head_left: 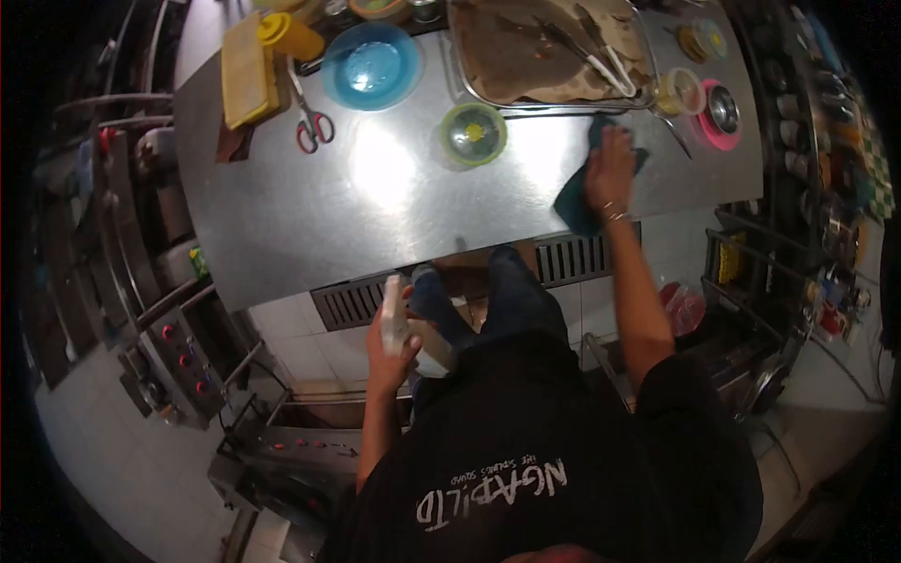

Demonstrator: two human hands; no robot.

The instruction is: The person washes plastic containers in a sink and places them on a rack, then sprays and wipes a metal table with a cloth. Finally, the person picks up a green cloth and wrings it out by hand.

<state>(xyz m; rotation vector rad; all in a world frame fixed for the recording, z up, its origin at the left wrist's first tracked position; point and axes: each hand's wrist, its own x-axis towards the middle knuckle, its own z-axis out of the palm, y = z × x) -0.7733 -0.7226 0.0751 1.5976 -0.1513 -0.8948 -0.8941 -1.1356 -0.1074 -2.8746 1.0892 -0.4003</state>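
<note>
My right hand (610, 174) is over a dark green cloth (577, 202), pressing it against the steel table (282, 216) near its front edge. The fingers point away from me and lie close together on the cloth. Lower and to the left, off the table's front edge, my left hand (387, 349) is closed around a whitish object (394, 314) that looks like a spray bottle; part of it is hidden by the fingers. Left of the cloth stands a clear tub with a green rim (472, 136).
Behind the cloth is a metal tray (554, 101) with brown paper and tongs (601, 70). Red-handled scissors (314, 129), a blue plate (371, 66), a yellow squeeze bottle (291, 38) and a yellow container (249, 75) occupy the left. A pink bowl (721, 139) is at right.
</note>
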